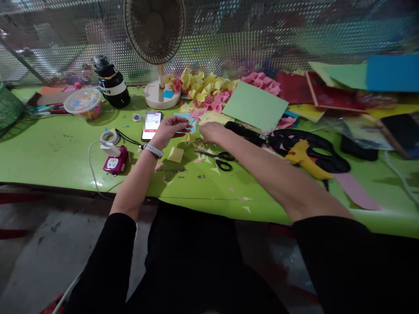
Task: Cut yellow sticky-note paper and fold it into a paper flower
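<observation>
So, nearest first: a few pale scraps (246, 209) are scattered by the front edge of the green table (196, 208), so some cutting has clearly been done. A bit further in, the scissors (216, 156) have been left lying among more trimmings, not gripped by anyone, with a small yellow square (176, 154) set down to their left, apparently unfolded.

Past that, the left hand (169, 129) is held with fingertips bunched close at some blue paper (194, 125); whether anything's pinched can't be told. The right hand (212, 131) is curled down over the litter just beside it, fingers hidden, so no call can be made on its grip either.

Farther back, a decent pile of yellow shaped pieces (196, 83) and pink ones (262, 82) has been made up, it seems. Plenty looks left though: a big light green sheet (257, 104) seems uncut.
</observation>
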Demonstrator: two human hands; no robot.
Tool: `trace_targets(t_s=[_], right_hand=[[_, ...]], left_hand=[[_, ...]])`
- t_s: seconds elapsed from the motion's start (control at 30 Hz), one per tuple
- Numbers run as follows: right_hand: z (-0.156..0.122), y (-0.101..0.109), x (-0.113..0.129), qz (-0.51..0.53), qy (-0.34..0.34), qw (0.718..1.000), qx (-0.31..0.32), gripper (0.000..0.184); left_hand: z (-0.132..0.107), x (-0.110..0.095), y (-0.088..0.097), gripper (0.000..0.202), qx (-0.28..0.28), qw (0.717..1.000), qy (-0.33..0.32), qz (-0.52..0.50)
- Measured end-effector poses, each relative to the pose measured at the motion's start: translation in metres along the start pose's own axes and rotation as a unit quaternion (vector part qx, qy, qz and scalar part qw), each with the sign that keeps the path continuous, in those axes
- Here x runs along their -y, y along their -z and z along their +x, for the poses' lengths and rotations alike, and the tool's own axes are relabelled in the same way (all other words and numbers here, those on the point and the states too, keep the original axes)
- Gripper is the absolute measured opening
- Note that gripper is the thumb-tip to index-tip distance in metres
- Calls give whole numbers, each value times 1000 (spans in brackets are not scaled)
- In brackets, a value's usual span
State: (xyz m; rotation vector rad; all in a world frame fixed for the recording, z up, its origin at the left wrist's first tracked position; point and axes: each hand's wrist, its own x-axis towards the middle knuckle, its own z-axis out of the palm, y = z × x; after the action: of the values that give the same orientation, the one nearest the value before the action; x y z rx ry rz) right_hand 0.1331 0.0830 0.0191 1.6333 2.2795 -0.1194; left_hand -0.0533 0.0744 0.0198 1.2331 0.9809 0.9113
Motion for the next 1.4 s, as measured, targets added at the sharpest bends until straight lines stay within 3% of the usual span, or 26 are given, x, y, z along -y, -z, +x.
trace_targets(t_s=[0.2,0.37,0.5,0.7,0.87,1.03,1.2,1.4], right_hand=[[-3,-5,-18,51,-3,999,-3,24],[2,-3,-18,57,13,998,3,35],[7,-6,-11,47,7,999,-17,30],[-2,-16,-28,181,-8,982,-59,20],[-27,-36,-49,393,-13,910,-129,32],[-48,-57,-52,553,-13,815,-173,25],[-56,-60,-45,665,-25,710,-231,32],[-66,-54,-36,710,-22,660,-245,36]], left_hand=[[-1,0,0,13,-1,1000,3,-2],[-2,-1,-2,12,1,1000,10,8],[-2,1,-1,10,5,1000,3,-5],[0,4,-1,7,8,1000,3,-21],[-2,8,-8,14,30,999,16,-21],[-5,11,-20,13,34,998,48,-35],[-9,13,-30,20,39,998,49,-15],[-11,17,-37,24,42,999,-7,26]])
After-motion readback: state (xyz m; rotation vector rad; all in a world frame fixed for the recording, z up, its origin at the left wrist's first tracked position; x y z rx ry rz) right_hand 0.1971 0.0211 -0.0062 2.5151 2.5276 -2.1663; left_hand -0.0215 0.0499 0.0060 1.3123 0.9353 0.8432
